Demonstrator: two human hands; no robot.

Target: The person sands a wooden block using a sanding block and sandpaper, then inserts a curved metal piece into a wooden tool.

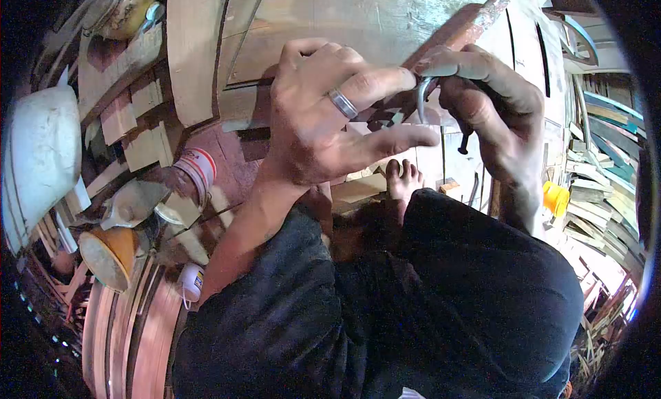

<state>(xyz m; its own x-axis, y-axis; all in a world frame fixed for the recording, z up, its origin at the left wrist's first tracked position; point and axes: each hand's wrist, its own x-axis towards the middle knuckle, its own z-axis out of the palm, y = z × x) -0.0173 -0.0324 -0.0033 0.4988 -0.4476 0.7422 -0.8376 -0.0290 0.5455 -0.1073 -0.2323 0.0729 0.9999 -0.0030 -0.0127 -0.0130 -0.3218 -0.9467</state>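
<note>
Between my two hands is a curved, shiny metal piece, like a hook or bent nail. My left hand, with a ring on one finger, has its index fingertip against the top of this piece and its thumb stretched out below, apart from the index. My right hand pinches the piece between thumb and fingers. A dark nail-like piece sticks out below the right fingers. Behind the hands a worn reddish bar slants up to the right over the pale wooden boards.
On the left are a white container, an orange cone-shaped vessel, a red-and-white tub and a small white cup. A yellow container and stacked wood strips lie right. A bare foot rests below the hands.
</note>
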